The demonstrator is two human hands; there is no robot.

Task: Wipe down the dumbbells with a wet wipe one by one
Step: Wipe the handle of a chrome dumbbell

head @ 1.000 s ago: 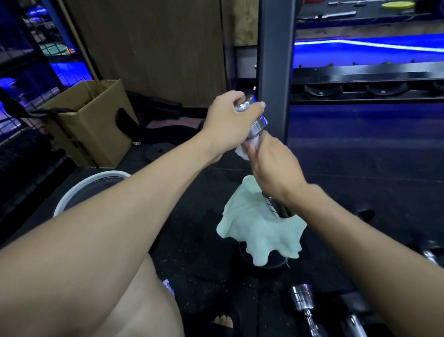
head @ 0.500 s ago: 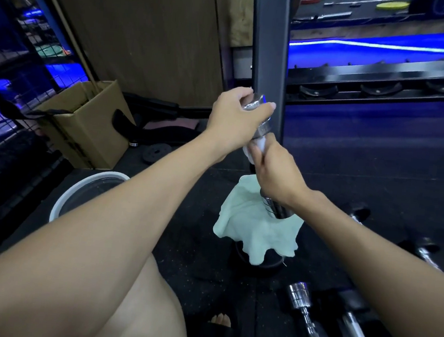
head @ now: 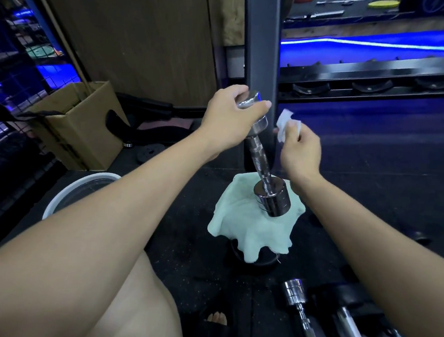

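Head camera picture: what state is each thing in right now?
Chrome dumbbell: tilted, lower end resting on the cloth.
Pale green cloth: draped over a dark object.
White wet wipe: crumpled, off the dumbbell.
Left hand: gripping the top end.
Right hand: pinching the wipe.
Brown cardboard box: open.

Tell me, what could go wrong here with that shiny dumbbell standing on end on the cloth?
The chrome dumbbell stands tilted on the pale green cloth, steadied only by the left hand gripping its top end. If that grip slips, it could topple toward the bare toes nearby. The cloth is draped over something raised, so the base may shift. The right hand holds the wet wipe off the metal; a wet handle could get slippery.
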